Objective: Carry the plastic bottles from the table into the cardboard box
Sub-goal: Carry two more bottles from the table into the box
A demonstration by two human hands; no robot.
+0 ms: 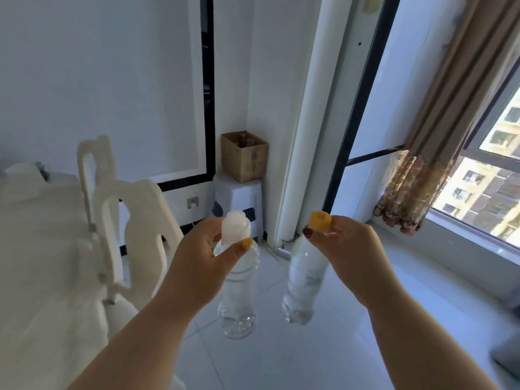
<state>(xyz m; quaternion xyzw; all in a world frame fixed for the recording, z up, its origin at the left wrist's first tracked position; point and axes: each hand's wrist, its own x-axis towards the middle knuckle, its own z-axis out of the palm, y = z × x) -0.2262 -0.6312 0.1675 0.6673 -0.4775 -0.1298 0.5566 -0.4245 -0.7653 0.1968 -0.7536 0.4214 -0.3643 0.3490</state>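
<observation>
My left hand (205,257) pinches the neck of a clear plastic bottle with a white cap (237,299), which hangs down over the floor. A second clear bottle, this one with a yellow cap (305,280), dangles from my right hand (351,257), gripped just under the cap. Both bottles are held out in front of me, side by side and apart. The open cardboard box (244,156) stands on a white plastic stool (239,198) in the far corner, well beyond both hands. Something brownish shows inside the box.
A white table (36,249) with two white chairs (135,229) lies to my left. To the right are a low window sill (450,257) and a brown curtain (439,142). White floor tiles (281,356) stretch between me and the stool.
</observation>
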